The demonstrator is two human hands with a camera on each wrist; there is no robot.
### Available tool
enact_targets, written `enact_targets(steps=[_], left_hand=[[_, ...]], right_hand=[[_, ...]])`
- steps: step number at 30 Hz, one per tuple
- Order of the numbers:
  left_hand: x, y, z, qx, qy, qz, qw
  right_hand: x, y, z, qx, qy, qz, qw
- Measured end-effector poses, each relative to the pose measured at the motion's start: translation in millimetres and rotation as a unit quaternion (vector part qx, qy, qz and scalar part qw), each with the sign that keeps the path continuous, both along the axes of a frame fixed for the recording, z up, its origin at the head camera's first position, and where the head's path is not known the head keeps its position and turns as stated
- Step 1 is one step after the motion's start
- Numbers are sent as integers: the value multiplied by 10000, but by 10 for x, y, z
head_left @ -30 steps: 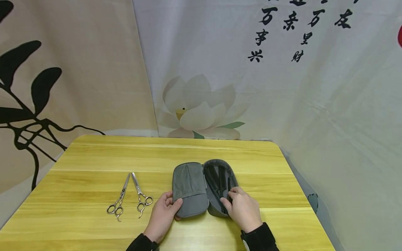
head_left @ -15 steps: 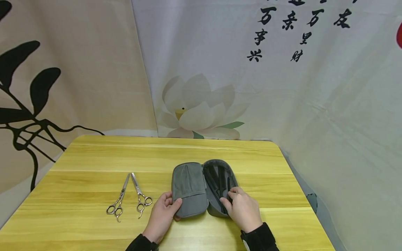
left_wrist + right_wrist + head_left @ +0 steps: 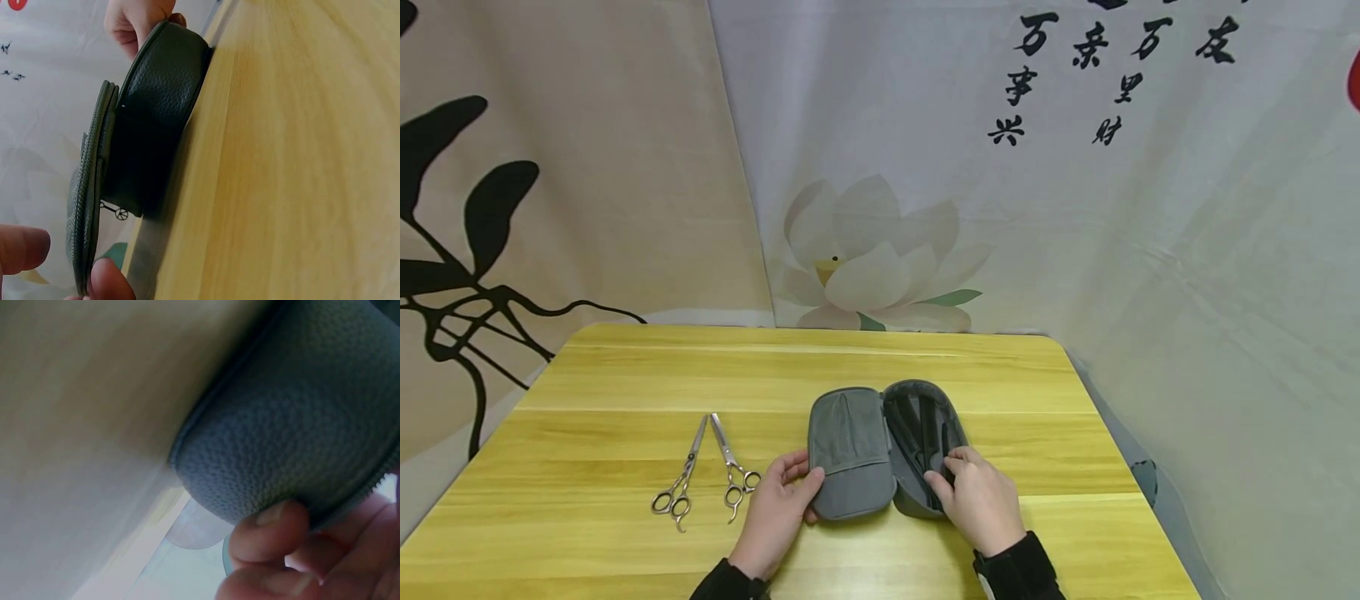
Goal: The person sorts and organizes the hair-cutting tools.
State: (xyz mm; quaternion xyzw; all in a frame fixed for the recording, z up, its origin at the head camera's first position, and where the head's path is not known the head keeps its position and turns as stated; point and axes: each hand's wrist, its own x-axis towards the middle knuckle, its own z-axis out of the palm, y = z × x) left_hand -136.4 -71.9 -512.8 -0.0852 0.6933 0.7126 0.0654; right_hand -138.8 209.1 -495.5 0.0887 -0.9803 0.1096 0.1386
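An unzipped grey case [image 3: 853, 496] lies spread on the table, its pocketed lid to the left and its deep half to the right. Dark long items [image 3: 917, 425] sit inside the deep half, their kind unclear. My left hand [image 3: 775, 508] is at the lid's left edge. In the left wrist view, its thumb [image 3: 25, 249] stands apart from the lid, while a fingertip [image 3: 111, 282] touches the lid's underside. My right hand [image 3: 981, 500] grips the deep half's right rim, fingers against the leathery outer wall [image 3: 269, 437].
Left of the case lie two pairs of metal scissors, one pair [image 3: 681, 483] farther left and the other [image 3: 730, 467] close to my left hand. A printed cloth backdrop [image 3: 880, 150] hangs behind the wooden table [image 3: 775, 358].
My left hand has shifted slightly left, its thumb coming off the lid's face to the edge. My right hand stays on the case's rim.
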Motion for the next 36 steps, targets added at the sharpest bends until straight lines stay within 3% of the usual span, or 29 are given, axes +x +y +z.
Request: enact_targets(steps=[10, 14, 16, 18, 20, 23, 24, 25, 31, 34, 36], left_hand=[[3, -25, 26, -442, 112, 60, 9989], [-8, -64, 69, -1077, 355, 4, 9935], [-19, -119, 110, -1629, 605, -14, 9848], [-32, -200, 161, -2336, 951, 40, 9677], [-49, -296, 222, -3237, 1364, 208, 9360], [-68, -448, 281, -4390, 1765, 459, 8798], [-72, -493, 293, -4677, 1803, 490, 8639], [-77, -532, 301, -4875, 1789, 465, 8533], [-81, -652, 274, -5517, 1405, -192, 8219], [-78, -663, 236, -5819, 1460, -416, 7990], [-75, -659, 217, -5918, 1527, -486, 7900]], right_hand=[[3, 4, -1, -247, 14, -115, 9996], [4, 5, 3, -310, -18, -170, 9994], [4, 4, 1, -329, -13, -182, 9993], [5, 4, 1, -339, 5, -179, 9993], [4, 5, 1, -330, 33, -178, 9993], [3, -1, 5, -319, 48, -186, 9993], [5, -4, 8, -331, 58, -191, 9993], [5, -7, 11, -329, 59, -208, 9992], [8, -24, 27, -330, 48, -328, 9989], [5, -33, 33, -335, 51, -325, 9989], [3, -40, 35, -339, 48, -305, 9989]])
